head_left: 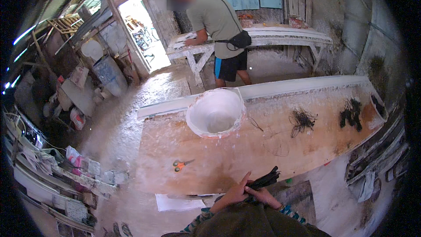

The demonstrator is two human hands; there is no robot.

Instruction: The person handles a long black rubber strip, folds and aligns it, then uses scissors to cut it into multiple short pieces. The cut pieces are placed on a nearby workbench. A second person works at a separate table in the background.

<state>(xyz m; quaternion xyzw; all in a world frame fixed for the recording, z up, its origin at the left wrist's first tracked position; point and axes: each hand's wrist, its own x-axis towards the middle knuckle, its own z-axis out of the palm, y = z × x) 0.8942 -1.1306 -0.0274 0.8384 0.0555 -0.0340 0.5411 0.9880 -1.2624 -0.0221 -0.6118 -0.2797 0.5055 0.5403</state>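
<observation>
Across the middle of the frame I see the long plaster-stained worktable point(245, 149) with a white bucket point(215, 113) at its centre and orange scissors point(182, 164) lower left. At the bottom centre my left hand point(234, 193) and right hand point(264, 195) both clench a bundle of dark fibres point(265, 179). I judge it best to grip firmly and separate strands slowly; my palms are partly hidden, so the exact finger positions are hard to see

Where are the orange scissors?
In the head view, the orange scissors lie on the long workbench, left of the person's hands and below the white bucket.
</observation>
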